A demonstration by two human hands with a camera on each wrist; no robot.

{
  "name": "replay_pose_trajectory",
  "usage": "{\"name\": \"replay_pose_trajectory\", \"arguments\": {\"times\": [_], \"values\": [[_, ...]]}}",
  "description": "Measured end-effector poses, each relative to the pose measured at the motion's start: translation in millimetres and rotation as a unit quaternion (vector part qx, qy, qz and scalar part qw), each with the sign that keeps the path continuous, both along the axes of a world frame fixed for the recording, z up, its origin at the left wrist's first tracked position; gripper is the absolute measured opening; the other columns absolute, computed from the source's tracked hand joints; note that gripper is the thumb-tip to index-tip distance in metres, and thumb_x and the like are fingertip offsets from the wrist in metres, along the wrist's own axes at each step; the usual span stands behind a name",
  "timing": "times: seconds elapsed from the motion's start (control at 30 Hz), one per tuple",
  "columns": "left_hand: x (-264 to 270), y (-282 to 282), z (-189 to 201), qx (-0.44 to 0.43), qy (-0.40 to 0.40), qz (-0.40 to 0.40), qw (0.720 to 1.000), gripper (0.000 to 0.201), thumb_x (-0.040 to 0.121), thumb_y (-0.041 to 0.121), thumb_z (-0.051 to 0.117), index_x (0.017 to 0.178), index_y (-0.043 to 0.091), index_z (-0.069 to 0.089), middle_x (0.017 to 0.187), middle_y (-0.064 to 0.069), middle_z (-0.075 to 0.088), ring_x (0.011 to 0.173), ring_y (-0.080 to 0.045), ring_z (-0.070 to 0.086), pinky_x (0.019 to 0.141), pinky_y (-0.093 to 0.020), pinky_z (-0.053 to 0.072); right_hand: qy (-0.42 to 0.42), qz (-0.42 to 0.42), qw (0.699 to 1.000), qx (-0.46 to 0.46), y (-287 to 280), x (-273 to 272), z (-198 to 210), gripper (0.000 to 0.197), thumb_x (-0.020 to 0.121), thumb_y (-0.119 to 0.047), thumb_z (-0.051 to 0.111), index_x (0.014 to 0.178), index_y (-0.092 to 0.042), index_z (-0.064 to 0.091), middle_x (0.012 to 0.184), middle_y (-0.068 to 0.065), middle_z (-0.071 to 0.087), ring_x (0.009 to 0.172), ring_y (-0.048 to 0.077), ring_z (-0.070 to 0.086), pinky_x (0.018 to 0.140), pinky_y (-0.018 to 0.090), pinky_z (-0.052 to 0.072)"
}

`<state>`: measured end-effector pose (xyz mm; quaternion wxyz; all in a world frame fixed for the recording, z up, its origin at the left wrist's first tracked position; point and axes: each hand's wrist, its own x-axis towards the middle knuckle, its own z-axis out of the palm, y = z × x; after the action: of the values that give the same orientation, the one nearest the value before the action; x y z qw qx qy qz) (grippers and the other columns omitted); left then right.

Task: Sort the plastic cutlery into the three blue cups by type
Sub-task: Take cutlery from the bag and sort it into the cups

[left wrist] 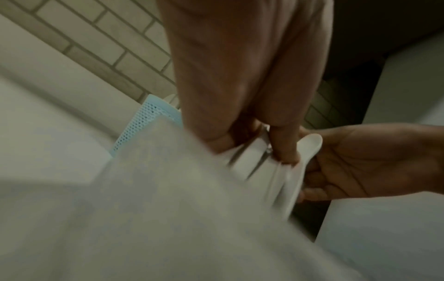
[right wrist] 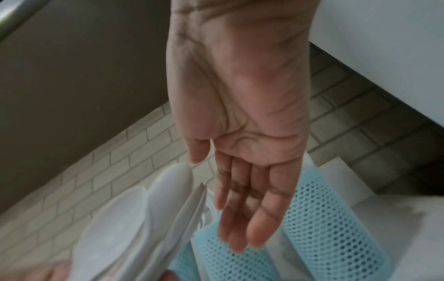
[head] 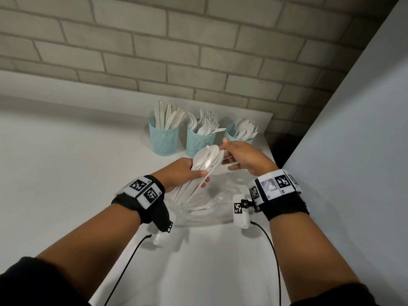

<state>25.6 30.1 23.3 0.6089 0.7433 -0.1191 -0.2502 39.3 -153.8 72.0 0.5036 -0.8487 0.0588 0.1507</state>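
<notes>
left hand (head: 184, 171) grips bundle of white plastic spoons (head: 206, 161), right hand (head: 245, 159) loose-fingered beside their bowls, near three blue mesh cups (head: 199, 141).

Three blue cups (head: 163, 138) of cutlery, one held bundle (head: 206, 164), two hands (head: 180, 173).

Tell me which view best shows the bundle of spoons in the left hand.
The head view: the bundle of spoons shows whole, bowls up, gripped by the left hand. The left wrist view shows blurred handles and one bowl; the right wrist view shows only blurred bowls close up.
</notes>
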Motion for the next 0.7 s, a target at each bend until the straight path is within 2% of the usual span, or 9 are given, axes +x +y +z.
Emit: {"name": "replay_pose_trajectory", "arguments": {"times": [0.1,0.17,0.27,0.33,0.47,0.6,0.7], "values": [[2,-3,4,-0.058,0.013,0.050,0.997,0.023,0.092,0.013,0.056,0.114,0.007,0.056,0.087,-0.007,0.067,0.068,-0.010,0.068,0.066,-0.018,0.054,0.011,0.021,0.995,0.093,8,1,4,0.035,0.095,-0.048,0.042,0.101,-0.020,0.062,0.094,0.002,0.066,0.088,0.016,0.065,0.083,0.032,0.052],[3,-5,5,-0.096,0.025,0.077,0.992,0.020,0.092,0.012,0.055,0.112,0.008,0.056,0.084,-0.007,0.066,0.066,-0.009,0.067,0.063,-0.017,0.054,0.003,0.021,0.990,0.141,14,3,2,0.031,0.094,-0.043,0.047,0.103,-0.017,0.062,0.094,0.002,0.066,0.086,0.015,0.064,0.084,0.031,0.054],[4,-4,4,-0.130,0.039,0.103,0.985,0.019,0.091,0.015,0.057,0.109,0.008,0.057,0.083,-0.007,0.064,0.065,-0.011,0.066,0.066,-0.021,0.055,-0.004,0.025,0.981,0.190,23,6,-3,0.019,0.094,-0.031,0.052,0.100,-0.015,0.061,0.095,0.003,0.066,0.084,0.015,0.064,0.083,0.029,0.055],[4,-4,1,-0.143,0.052,0.113,0.982,0.017,0.092,0.015,0.056,0.107,0.009,0.057,0.084,-0.008,0.064,0.069,-0.014,0.065,0.068,-0.023,0.056,-0.007,0.023,0.981,0.195,29,8,-7,0.010,0.094,-0.019,0.055,0.101,-0.014,0.060,0.094,0.004,0.066,0.081,0.014,0.064,0.080,0.027,0.056],[4,-4,-1,-0.148,0.075,0.111,0.980,0.014,0.096,0.012,0.049,0.106,0.008,0.058,0.090,-0.010,0.067,0.076,-0.016,0.066,0.073,-0.023,0.056,-0.031,-0.022,0.987,0.155,33,11,-15,0.028,0.091,0.000,0.054,0.118,-0.004,0.055,0.115,0.017,0.063,0.086,0.021,0.064,0.074,0.025,0.057],[5,-3,-2,-0.126,0.082,0.117,0.982,0.014,0.095,0.007,0.050,0.104,0.008,0.060,0.095,-0.011,0.068,0.082,-0.019,0.067,0.080,-0.027,0.055,-0.033,-0.054,0.985,0.161,33,10,-17,0.029,0.090,0.003,0.053,0.119,0.002,0.053,0.118,0.021,0.062,0.092,0.025,0.063,0.069,0.023,0.056],[3,-5,-3,-0.112,0.082,0.128,0.982,0.019,0.095,0.011,0.051,0.109,0.003,0.060,0.096,-0.014,0.068,0.085,-0.023,0.066,0.085,-0.032,0.053,-0.033,-0.059,0.985,0.157,33,10,-17,0.026,0.092,0.001,0.051,0.117,0.002,0.054,0.109,0.019,0.062,0.087,0.025,0.063,0.064,0.023,0.057]]}}
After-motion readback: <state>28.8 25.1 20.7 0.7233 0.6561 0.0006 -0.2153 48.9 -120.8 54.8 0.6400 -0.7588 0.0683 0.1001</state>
